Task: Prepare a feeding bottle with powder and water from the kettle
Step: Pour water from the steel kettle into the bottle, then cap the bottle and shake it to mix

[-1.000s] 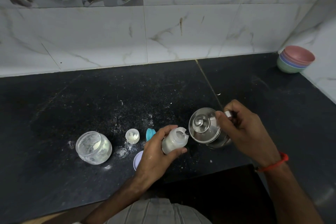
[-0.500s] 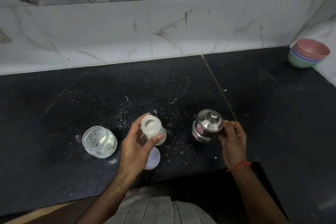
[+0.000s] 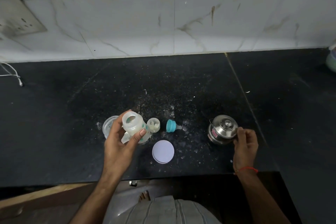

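My left hand (image 3: 120,143) holds the translucent feeding bottle (image 3: 133,126) upright above the black counter (image 3: 54,114), its mouth uncapped and pale liquid inside. The small steel kettle (image 3: 222,130) stands on the counter to the right with its lid on. My right hand (image 3: 245,143) grips the kettle's handle on its right side. The teal nipple cap (image 3: 171,126) lies on its side between bottle and kettle. A small clear cup (image 3: 154,125) with powder residue stands just right of the bottle.
A clear powder jar (image 3: 108,127) sits partly hidden behind my left hand. Its white round lid (image 3: 163,151) lies flat near the counter's front edge. Spilled powder speckles the counter. Stacked bowls (image 3: 331,62) show at the far right edge. A white cord (image 3: 12,73) lies at left.
The kettle has come down from its tilt over the bottle and now rests on the counter. My left hand has moved the bottle left and turned it upright.
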A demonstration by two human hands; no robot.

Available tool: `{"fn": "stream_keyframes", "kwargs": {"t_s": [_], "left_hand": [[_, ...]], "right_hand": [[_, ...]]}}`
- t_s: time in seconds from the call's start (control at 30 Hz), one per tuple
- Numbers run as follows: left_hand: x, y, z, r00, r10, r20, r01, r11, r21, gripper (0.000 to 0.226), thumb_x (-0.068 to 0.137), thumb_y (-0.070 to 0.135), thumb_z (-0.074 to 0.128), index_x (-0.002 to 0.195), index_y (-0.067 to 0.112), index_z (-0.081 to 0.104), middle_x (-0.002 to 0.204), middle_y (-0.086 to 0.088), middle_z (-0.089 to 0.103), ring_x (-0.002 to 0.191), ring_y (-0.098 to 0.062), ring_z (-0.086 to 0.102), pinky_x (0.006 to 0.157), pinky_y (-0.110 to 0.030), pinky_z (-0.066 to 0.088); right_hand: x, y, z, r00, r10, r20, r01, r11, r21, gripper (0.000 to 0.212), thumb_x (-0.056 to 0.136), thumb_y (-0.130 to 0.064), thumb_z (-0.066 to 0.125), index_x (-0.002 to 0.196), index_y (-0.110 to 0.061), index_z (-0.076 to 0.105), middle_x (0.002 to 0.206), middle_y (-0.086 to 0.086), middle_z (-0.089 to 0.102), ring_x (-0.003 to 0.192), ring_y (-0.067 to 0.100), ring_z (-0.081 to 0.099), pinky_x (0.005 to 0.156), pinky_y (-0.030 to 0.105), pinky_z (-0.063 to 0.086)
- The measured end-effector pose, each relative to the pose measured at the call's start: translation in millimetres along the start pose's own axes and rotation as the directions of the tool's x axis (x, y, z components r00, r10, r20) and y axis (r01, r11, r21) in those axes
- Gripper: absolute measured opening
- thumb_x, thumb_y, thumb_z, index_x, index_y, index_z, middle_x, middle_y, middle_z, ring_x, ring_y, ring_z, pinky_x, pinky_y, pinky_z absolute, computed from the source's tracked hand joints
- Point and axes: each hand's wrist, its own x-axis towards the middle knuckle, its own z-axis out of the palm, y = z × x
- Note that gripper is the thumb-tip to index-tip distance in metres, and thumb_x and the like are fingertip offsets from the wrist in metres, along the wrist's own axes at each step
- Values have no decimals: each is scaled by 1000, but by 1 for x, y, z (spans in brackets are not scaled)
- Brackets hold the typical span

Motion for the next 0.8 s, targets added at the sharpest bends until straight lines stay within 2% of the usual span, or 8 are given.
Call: {"fn": "stream_keyframes", "kwargs": {"t_s": [0.1, 0.17, 0.3, 0.37, 0.43, 0.57, 0.7, 0.8], "left_hand": [[-4, 1, -1, 1000, -13, -4, 13, 1000, 9, 61, 76, 21, 88, 131, 33, 63, 126, 19, 71, 116, -7, 69, 98, -28, 58], [-6, 1, 0, 999, -34, -9, 33, 999, -12, 62, 74, 22, 85, 131, 34, 64, 125, 20, 72, 114, -3, 70, 92, -18, 57], [-5, 4, 3, 1000, -24, 18, 24, 1000, 3, 68, 74, 16, 86, 137, 23, 62, 125, 29, 70, 117, 8, 64, 87, -4, 50], [-4, 3, 4, 999, -17, 38, 17, 1000, 3, 66, 74, 8, 87, 135, 20, 63, 124, 28, 71, 117, 9, 64, 88, -4, 50], [-4, 3, 5, 998, -24, 63, 25, 1000, -13, 64, 72, 9, 87, 132, 19, 65, 123, 22, 73, 116, 5, 66, 87, -8, 52], [-6, 2, 7, 994, -38, 103, 43, 998, -47, 65, 69, 18, 88, 131, 21, 67, 126, 11, 73, 120, -5, 67, 88, -15, 55], [-5, 1, 6, 989, -64, 132, 71, 996, -49, 65, 72, 22, 89, 132, 25, 66, 128, 7, 73, 120, -10, 68, 89, -22, 58], [-5, -2, 4, 987, -72, 141, 76, 997, -22, 64, 73, 25, 89, 132, 29, 64, 128, 12, 72, 118, -5, 68, 89, -21, 59]], "right_hand": [[-5, -3, 2, 994, -91, -65, 86, 994, -72, 21, 104, -9, 61, 102, -30, 55, 103, 2, 60, 93, 8, 56, 87, 33, 47], [-10, -15, 5, 948, -306, -90, 279, 932, -231, 20, 100, -19, 67, 114, -23, 53, 120, 7, 55, 109, 4, 53, 97, 29, 47], [-22, -43, 41, 638, -714, 289, 766, 554, -325, 20, 96, -22, 67, 114, -16, 61, 118, -2, 58, 114, 15, 53, 103, 24, 37], [-32, -45, 69, 527, -651, 547, 846, 463, -265, 16, 97, -16, 65, 113, -16, 66, 118, -3, 62, 116, 16, 55, 105, 22, 37], [-38, -35, 95, 504, -386, 773, 841, 423, -337, 31, 98, -18, 66, 129, -18, 65, 134, -2, 57, 128, 17, 46, 112, 22, 34], [-34, 2, 122, 567, 184, 803, 684, 438, -583, 76, 96, -30, 73, 160, -25, 32, 166, -5, 33, 155, 23, 16, 127, 41, 24], [-32, 21, 127, 619, 194, 761, 608, 496, -620, 65, 96, -21, 73, 153, -27, 43, 161, 5, 41, 156, 27, 22, 126, 44, 28], [-35, 14, 124, 633, 113, 766, 593, 566, -573, 54, 90, -19, 81, 137, -23, 55, 145, 0, 54, 141, 20, 45, 114, 29, 40]]}}
